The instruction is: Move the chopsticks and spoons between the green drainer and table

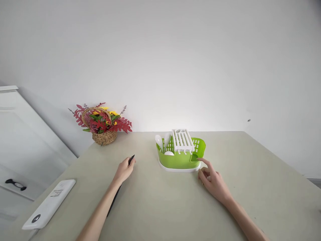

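My left hand (125, 170) is closed around a long thin black stick (114, 201). One end pokes out above the fingers, and the rest runs down beside my forearm toward the table's near side. What kind of stick it is I cannot make out. At the centre of the table stands a green dish rack (173, 162) on a white base (173, 169). My right hand (212, 180) is at its right front corner, index finger stretched to the low green opening, other fingers bent near the base. White spoons (158, 140) stand in the rack's left part, and a white slotted holder (183, 140) sits on top.
A wicker basket (105, 138) of red leaves and yellow flowers stands at the back left against the wall. A white power strip (50, 204) lies along the left table edge, its cable leading off. Beyond that edge is a white cabinet (20, 134).
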Available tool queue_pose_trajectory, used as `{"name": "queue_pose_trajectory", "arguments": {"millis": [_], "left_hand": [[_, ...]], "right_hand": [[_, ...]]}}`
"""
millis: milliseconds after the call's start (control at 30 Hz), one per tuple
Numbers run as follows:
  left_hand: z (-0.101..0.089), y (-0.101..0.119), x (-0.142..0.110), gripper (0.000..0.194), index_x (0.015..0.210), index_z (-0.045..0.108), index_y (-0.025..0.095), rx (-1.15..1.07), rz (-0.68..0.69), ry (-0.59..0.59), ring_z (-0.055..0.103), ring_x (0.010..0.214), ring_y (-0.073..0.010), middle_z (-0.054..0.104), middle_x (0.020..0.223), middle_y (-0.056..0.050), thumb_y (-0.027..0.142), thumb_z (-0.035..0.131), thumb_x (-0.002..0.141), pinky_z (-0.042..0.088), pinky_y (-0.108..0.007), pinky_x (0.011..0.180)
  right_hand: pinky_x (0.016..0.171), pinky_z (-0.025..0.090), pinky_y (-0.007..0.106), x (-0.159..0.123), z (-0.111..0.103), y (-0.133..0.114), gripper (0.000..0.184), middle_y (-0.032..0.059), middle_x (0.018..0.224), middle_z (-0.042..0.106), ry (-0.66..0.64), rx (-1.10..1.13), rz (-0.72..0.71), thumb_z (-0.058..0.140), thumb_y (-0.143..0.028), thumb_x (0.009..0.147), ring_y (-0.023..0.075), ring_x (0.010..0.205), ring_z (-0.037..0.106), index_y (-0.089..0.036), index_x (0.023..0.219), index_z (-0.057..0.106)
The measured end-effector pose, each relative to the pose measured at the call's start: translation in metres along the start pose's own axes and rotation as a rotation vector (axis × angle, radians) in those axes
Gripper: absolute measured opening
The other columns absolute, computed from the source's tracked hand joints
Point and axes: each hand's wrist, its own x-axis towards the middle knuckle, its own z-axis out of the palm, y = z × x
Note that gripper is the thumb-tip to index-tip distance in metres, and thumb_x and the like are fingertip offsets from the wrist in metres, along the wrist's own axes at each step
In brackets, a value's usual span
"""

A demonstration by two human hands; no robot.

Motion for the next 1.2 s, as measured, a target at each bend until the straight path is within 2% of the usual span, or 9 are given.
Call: {"name": "queue_pose_trajectory", "arguments": {"millis": [133, 367, 500, 633, 800, 1200], "left_hand": [[0.003, -0.009, -0.011, 0.022, 0.079, 0.06, 0.024, 0.112, 0.019, 0.013, 0.064, 0.069, -0.0227, 0.067, 0.071, -0.003, 0.041, 0.054, 0.093, 0.039, -0.029, 0.064], [0.007, -0.017, -0.017, 0.023, 0.088, 0.058, 0.025, 0.31, 0.104, 0.093, 0.069, 0.076, -0.0252, 0.071, 0.081, -0.005, 0.042, 0.047, 0.1, 0.042, -0.03, 0.064], [0.014, -0.026, -0.015, 0.024, 0.084, 0.057, 0.025, 0.354, 0.225, 0.161, 0.07, 0.089, -0.0289, 0.07, 0.09, -0.009, 0.04, 0.044, 0.099, 0.05, -0.035, 0.076], [0.019, -0.035, -0.013, 0.021, 0.088, 0.057, 0.024, 0.372, 0.274, 0.201, 0.068, 0.093, -0.0309, 0.069, 0.093, -0.011, 0.038, 0.045, 0.098, 0.052, -0.04, 0.086], [0.023, -0.039, -0.016, 0.021, 0.094, 0.059, 0.023, 0.381, 0.304, 0.25, 0.066, 0.093, -0.0335, 0.068, 0.095, -0.013, 0.038, 0.045, 0.098, 0.053, -0.045, 0.086], [0.027, -0.043, -0.018, 0.028, 0.097, 0.059, 0.02, 0.427, 0.343, 0.333, 0.063, 0.093, -0.033, 0.067, 0.097, -0.013, 0.042, 0.041, 0.1, 0.054, -0.047, 0.085]], "right_hand": [[0.071, 0.052, 0.031, -0.001, -0.001, -0.002, 0.051, -0.004, 0.075, 0.064, 0.0, -0.012, 0.007, 0.043, -0.045, 0.101, 0.0169, 0.058, 0.05, -0.031, 0.15, 0.04], [0.069, 0.052, 0.03, -0.001, 0.0, 0.0, 0.05, -0.0036, 0.076, 0.065, -0.001, -0.009, 0.019, 0.043, -0.045, 0.101, 0.0173, 0.059, 0.053, -0.032, 0.15, 0.039], [0.068, 0.052, 0.029, 0.0, 0.002, 0.003, 0.05, -0.0049, 0.074, 0.065, 0.014, -0.026, 0.009, 0.044, -0.043, 0.101, 0.017, 0.059, 0.053, -0.032, 0.149, 0.04], [0.069, 0.052, 0.029, -0.001, 0.003, 0.005, 0.05, -0.0053, 0.074, 0.064, 0.015, -0.039, 0.009, 0.043, -0.044, 0.101, 0.0169, 0.059, 0.053, -0.031, 0.149, 0.04], [0.068, 0.053, 0.027, 0.0, 0.002, 0.003, 0.049, -0.0053, 0.074, 0.066, 0.018, -0.051, 0.02, 0.044, -0.045, 0.101, 0.0161, 0.058, 0.053, -0.032, 0.149, 0.041], [0.072, 0.051, 0.027, -0.001, 0.0, -0.001, 0.047, -0.0062, 0.076, 0.064, -0.011, -0.056, 0.036, 0.042, -0.043, 0.103, 0.0154, 0.06, 0.051, -0.03, 0.148, 0.039]]}}
